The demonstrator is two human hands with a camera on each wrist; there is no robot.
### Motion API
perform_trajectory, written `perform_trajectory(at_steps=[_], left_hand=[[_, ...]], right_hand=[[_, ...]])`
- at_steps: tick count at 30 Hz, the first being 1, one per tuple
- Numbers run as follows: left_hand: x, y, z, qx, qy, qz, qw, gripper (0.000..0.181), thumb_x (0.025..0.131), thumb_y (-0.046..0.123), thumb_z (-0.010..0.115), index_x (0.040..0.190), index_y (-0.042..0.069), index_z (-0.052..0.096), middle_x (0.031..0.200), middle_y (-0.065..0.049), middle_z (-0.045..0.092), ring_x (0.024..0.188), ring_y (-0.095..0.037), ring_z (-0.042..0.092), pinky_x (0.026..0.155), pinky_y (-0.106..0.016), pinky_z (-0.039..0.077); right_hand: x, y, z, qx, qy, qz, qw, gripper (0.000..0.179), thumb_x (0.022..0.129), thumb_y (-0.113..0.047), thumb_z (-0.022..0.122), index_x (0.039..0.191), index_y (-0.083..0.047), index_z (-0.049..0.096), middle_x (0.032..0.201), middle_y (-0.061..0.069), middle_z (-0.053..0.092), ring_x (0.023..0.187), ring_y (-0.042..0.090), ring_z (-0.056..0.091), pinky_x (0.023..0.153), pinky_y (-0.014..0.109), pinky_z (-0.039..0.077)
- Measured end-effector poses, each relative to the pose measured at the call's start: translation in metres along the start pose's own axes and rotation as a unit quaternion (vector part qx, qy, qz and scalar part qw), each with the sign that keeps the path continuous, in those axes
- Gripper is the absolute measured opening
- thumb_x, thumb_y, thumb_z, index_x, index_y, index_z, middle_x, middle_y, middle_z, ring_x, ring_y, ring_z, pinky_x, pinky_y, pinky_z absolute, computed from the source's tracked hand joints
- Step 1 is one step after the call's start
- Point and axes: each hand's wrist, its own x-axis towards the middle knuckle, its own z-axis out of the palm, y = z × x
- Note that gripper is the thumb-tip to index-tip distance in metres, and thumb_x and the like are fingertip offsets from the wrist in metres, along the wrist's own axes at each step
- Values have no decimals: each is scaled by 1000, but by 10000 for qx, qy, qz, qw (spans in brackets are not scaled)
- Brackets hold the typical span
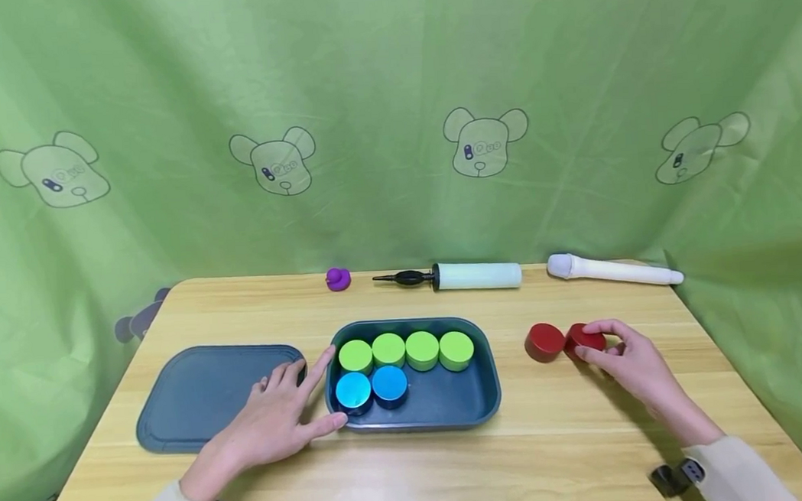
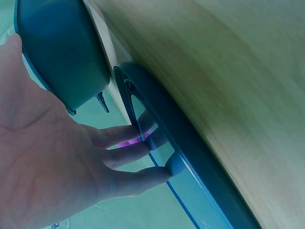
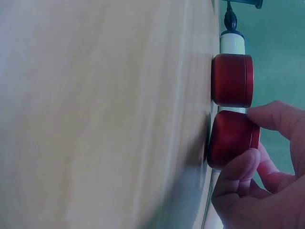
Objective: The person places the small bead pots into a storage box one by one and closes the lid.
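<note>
My right hand (image 1: 631, 359) pinches a round red tin (image 3: 231, 138) by its lid edge, between thumb and fingers. The tin leans slightly in the right wrist view, close beside a second red tin (image 1: 544, 342). My left hand (image 1: 270, 419) is spread at the left end of a dark blue box (image 1: 446, 420), thumb and index finger at its rim. Its other fingertips reach over a flat dark blue lid (image 1: 196, 393). Inside the box, several green-topped tins (image 1: 422, 350) line the back, with two blue-topped tins (image 1: 390, 385) in front at the left.
Along the table's back edge lie a purple toy duck (image 1: 338, 279), a hand pump (image 1: 478, 275) with a black nozzle, and a white microphone-shaped stick (image 1: 616, 269). A green curtain (image 1: 386, 228) with printed bear heads hangs behind and at both sides of the wooden table (image 1: 415, 479).
</note>
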Motion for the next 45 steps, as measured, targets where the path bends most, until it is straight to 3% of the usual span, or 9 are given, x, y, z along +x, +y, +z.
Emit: perform_trajectory(at_steps=[10, 18, 24, 33, 39, 45], left_hand=[[0, 0, 0, 13, 26, -9, 10000, 96, 103, 75, 57, 177, 36, 10, 164, -31, 41, 150, -55, 38, 110, -86, 29], [0, 0, 1, -9, 20, -6, 10000, 96, 103, 75, 57, 177, 37, 10, 165, -31, 40, 150, -55, 38, 110, -86, 29], [0, 0, 2, -4, 37, 11, 10000, 97, 102, 77, 55, 177, 37, 10, 165, -31, 40, 150, -55, 38, 110, -86, 29], [-1, 0, 2, 13, 67, 29, 10000, 97, 102, 78, 55, 177, 36, 10, 164, -31, 41, 150, -55, 39, 110, -86, 30], [-1, -1, 1, 28, 90, 35, 9999, 97, 102, 79, 53, 178, 35, 12, 164, -31, 42, 149, -55, 39, 109, -86, 31], [-1, 0, 0, 15, 39, 27, 10000, 97, 102, 79, 53, 178, 35, 11, 164, -32, 41, 150, -56, 38, 110, -86, 30]], right_hand=[[-4, 3, -2, 137, 724, -90, 9972, 54, 101, -38, 83, 139, -2, 68, 79, 3, 58, 68, 13, 50, 52, 29, 43], [-9, -3, -1, 425, 1032, -104, 9937, 51, 99, -34, 86, 138, -5, 71, 79, 1, 57, 66, 12, 48, 47, 28, 42], [-14, -11, 1, 512, 1305, -460, 9891, 45, 97, -26, 88, 135, -6, 75, 80, -1, 58, 71, 12, 49, 51, 26, 41], [-19, -30, 9, 422, 1367, -879, 9858, 40, 97, -23, 88, 132, -6, 77, 86, -2, 58, 75, 11, 51, 58, 24, 42], [-21, -36, 19, 520, 1312, -1071, 9842, 40, 96, -20, 89, 132, -7, 76, 95, 3, 60, 77, 11, 53, 61, 22, 45], [-33, -54, 28, 695, 1166, -1252, 9828, 38, 96, -17, 89, 130, -8, 76, 95, 2, 62, 78, 12, 56, 62, 20, 48]])
